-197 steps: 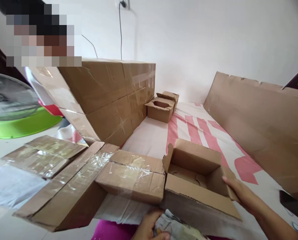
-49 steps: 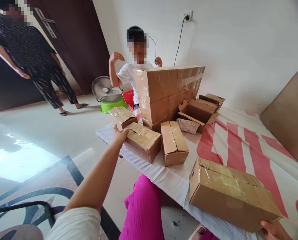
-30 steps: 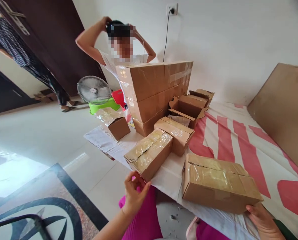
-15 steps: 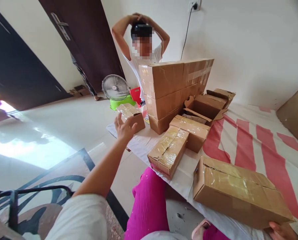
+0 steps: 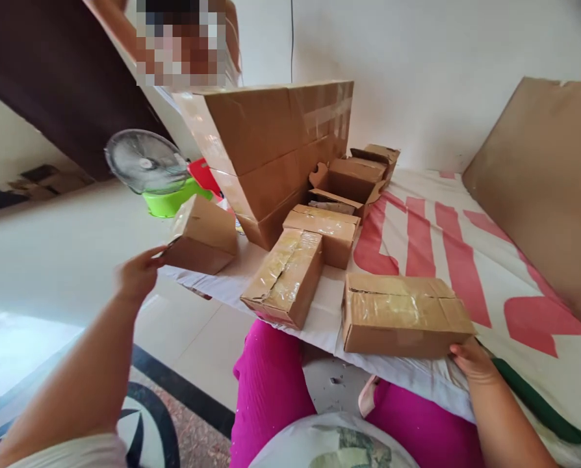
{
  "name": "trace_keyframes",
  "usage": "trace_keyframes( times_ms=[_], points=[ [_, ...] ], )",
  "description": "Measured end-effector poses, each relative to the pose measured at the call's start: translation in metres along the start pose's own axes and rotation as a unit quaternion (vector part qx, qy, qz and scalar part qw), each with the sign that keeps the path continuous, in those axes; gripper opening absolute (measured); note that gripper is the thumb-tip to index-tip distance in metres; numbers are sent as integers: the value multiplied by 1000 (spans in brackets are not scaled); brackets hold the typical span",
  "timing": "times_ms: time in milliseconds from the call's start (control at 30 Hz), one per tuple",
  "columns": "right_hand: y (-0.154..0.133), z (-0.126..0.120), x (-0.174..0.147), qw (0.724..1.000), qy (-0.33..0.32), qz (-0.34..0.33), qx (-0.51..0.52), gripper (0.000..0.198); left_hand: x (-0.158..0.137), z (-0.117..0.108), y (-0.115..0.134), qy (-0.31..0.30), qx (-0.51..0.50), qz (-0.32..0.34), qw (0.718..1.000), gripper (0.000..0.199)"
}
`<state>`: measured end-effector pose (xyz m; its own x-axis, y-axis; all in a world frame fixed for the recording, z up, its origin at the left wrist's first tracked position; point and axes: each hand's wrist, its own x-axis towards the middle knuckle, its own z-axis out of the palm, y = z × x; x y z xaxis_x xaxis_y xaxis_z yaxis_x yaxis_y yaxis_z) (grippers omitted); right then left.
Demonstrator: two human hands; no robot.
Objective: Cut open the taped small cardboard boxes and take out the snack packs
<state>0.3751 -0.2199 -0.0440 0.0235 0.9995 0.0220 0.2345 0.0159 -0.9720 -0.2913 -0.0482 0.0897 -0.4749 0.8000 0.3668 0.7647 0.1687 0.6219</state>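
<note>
At the table's left edge, my left hand (image 5: 139, 273) grips the near corner of a small cardboard box (image 5: 205, 237), which looks tilted. My right hand (image 5: 473, 359) is closed on the lower right corner of a long taped cardboard box (image 5: 402, 315), its thumb on the front face and its other fingers hidden behind or under it. Between the two hands lies another taped box (image 5: 285, 276), touching a further taped box (image 5: 327, 227) behind it.
A wall of stacked cartons (image 5: 271, 136) rises at the back left. Beside it stands an open box (image 5: 346, 188). A dark green object (image 5: 539, 400) lies right of my right hand. A fan (image 5: 147, 162) and a green stool (image 5: 173, 201) are on the floor; a person (image 5: 188, 45) is behind the cartons.
My left hand has gone from open above the small box to gripping its corner, and that box has turned. The view has swung right; the right-hand box has turned slightly.
</note>
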Motion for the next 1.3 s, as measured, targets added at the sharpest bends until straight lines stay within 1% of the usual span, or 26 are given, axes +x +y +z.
trace_keyframes(
  times_ms=[100,200,267,300,333,367,400,433,467,500,533,567,633,667,733,800,867,900,933,1000,1033,1067,1100,1167,1200,1300],
  points=[
    [-3,3,1,998,-2,8,54,87,-10,-14,-4,21,-12,46,999,30],
    [-10,7,0,997,-6,6,77,87,-15,-20,-9,7,-18,111,994,28],
    [-14,10,0,996,-6,4,86,89,-20,-20,-10,-18,-13,124,992,25],
    [-16,11,0,996,-5,3,87,90,-25,-18,-8,-12,-6,122,992,26],
    [-18,11,0,996,-5,2,86,91,-33,-15,-4,19,-1,122,992,28],
    [-19,12,0,996,-7,0,86,92,-43,-12,3,72,-2,127,989,31],
    [-20,12,0,996,-8,-1,87,92,-57,-8,13,144,-8,138,980,32],
    [-21,12,0,996,-10,-4,90,92,-73,-3,25,220,-30,159,962,33],
    [-22,12,-1,996,-12,-6,94,93,-92,2,39,270,-58,190,942,33],
    [-24,12,-2,995,-15,-8,97,95,-113,8,55,291,-86,239,922,31],
    [-26,12,-3,995,-16,-11,100,96,-135,15,71,285,-122,307,900,30],
    [-29,13,-5,995,-17,-14,101,98,-157,22,89,231,-158,379,882,32],
    [-37,16,-11,995,-19,-23,97,100,-198,38,123,73,-189,511,836,37],
    [-42,18,-15,995,-21,-29,94,100,-215,46,140,15,-197,552,810,38],
    [-52,21,-25,995,-34,-36,87,102,-242,62,168,-77,-196,589,780,38],
    [-59,19,-37,995,-49,-37,73,106,-259,77,190,-118,-204,597,767,38],
    [-61,10,-49,997,-56,-33,33,109,-270,90,201,-122,-207,592,769,43],
    [-59,2,-55,998,-48,-35,1,106,-274,94,204,-116,-205,586,775,43],
    [-56,-8,-61,998,-29,-38,-40,100,-277,98,204,-105,-202,579,783,42],
    [-47,-30,-70,986,50,-35,-156,80,-283,103,200,-85,-201,564,796,40],
    [-40,-40,-73,968,97,-27,-228,70,-286,104,197,-78,-204,559,800,40],
    [-34,-50,-75,943,138,-13,-302,64,-288,104,194,-75,-206,556,802,41],
    [-26,-58,-77,914,162,7,-372,59,-289,105,192,-75,-209,554,802,41],
    [-12,-66,-78,863,162,45,-477,53,-291,104,189,-77,-215,550,804,42],
    [-6,-67,-78,845,151,58,-510,49,-292,105,188,-79,-216,548,804,42],
    [5,-65,-75,809,150,77,-562,40,-293,105,189,-73,-221,542,807,38]
  ],
)
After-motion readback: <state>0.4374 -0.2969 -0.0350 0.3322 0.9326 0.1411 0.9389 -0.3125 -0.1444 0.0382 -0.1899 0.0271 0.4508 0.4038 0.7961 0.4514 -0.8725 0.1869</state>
